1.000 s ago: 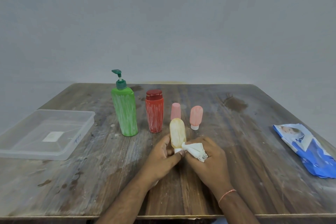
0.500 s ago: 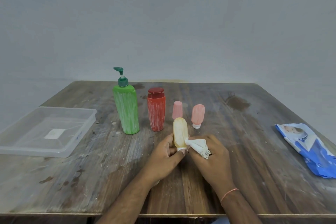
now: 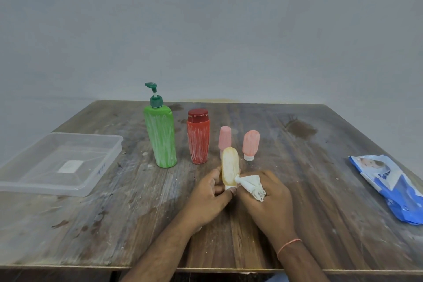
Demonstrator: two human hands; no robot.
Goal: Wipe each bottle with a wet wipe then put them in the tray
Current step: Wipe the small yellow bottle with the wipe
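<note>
Left hand point(image 3: 207, 199) pinches the yellow bottle point(image 3: 230, 166) low down by its cap, holding it upright near the middle of the worktop point(image 3: 320, 190). Right hand point(image 3: 266, 199) grips a bunched-up wipe point(image 3: 250, 184), its tip touching the bottle's lower side. Just behind stand 4 more: green pump point(image 3: 161, 137), red bottle point(image 3: 198, 138), 2 pink ones point(image 3: 225, 138) point(image 3: 250, 145). Clear tray point(image 3: 55, 162) sits far left, wipes pack point(image 3: 389, 186) far right.

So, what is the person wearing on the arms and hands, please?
Both forearms are bare, with no sleeves in view. The right wrist carries a thin orange-pink thread bracelet. The left hand and right hand show no gloves, rings or watch.
</note>
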